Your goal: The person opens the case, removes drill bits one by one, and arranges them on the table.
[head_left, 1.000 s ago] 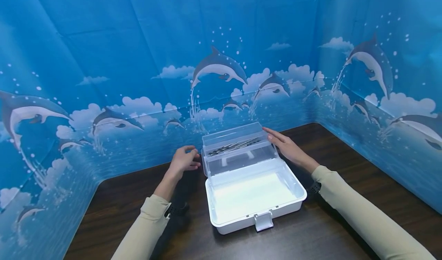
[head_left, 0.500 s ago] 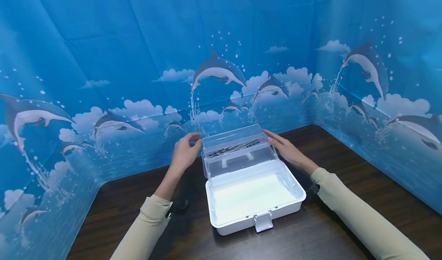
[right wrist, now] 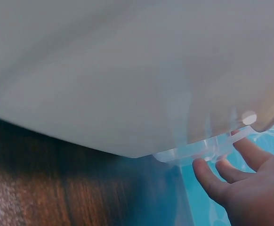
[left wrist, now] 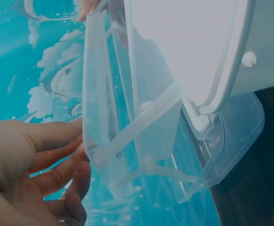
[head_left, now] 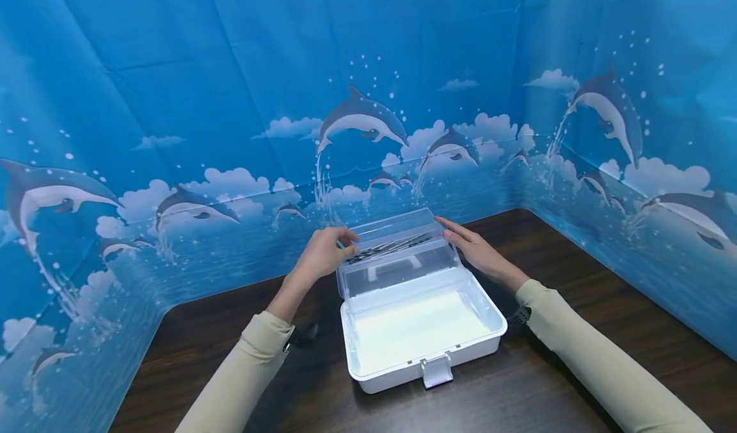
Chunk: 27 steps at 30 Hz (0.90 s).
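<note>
White plastic toolbox base on a dark wood-grain tabletop, with a blue dolphin-print backdrop behind the base. At the rear of the base, a clear tray stands raised on pale hinge arms and contains a bundle of metal drill bits. The white latch hangs at the front of the base. The left hand lies beyond the base's rear left corner, at the tray's left end; its fingers are loosely bent, with a gap between thumb and forefinger, and whether their tips touch the tray cannot be told. The right hand, beyond the base's rear right corner, rests its extended fingers against the tray's right end. Compared with half a second earlier, the left hand has shifted rightward, its fingertips now overlapping the tray's left end; the right hand, tray and drill bits keep their positions relative to the base.
</note>
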Each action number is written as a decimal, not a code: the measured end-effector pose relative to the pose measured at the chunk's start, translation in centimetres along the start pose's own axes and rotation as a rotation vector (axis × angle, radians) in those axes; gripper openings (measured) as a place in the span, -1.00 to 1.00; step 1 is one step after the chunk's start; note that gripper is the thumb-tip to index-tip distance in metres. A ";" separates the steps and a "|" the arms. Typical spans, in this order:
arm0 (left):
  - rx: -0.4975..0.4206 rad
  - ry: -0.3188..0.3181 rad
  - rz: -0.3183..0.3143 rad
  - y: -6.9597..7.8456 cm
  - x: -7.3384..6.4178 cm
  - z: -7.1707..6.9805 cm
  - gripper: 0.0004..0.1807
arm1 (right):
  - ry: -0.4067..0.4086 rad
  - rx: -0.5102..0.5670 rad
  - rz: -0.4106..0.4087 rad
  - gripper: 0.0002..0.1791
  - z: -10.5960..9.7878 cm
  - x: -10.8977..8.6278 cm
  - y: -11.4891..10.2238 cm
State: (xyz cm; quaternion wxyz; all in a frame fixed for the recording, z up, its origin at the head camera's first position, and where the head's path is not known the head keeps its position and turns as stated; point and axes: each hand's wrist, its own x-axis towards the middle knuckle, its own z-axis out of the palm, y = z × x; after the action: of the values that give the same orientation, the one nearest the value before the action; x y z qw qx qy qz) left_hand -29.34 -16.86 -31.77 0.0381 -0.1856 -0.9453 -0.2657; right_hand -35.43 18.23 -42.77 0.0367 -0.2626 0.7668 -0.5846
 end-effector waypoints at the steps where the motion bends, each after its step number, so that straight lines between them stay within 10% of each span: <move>1: 0.014 -0.010 -0.011 0.1 0.0 0.1 -0.73 | 0.000 0.000 -0.001 -0.34 0.0 0.0 0.0; 27: 0.216 -0.047 -0.075 1.7 1.0 1.2 -0.85 | 0.020 -0.014 0.010 -0.32 0.0 0.2 0.1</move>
State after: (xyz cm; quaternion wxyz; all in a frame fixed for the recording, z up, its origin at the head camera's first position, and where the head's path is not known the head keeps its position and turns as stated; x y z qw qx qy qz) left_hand -29.60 -14.53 -31.76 0.0257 -0.1510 -0.9753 -0.1591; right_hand -35.61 18.16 -42.80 0.0301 -0.2532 0.7725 -0.5815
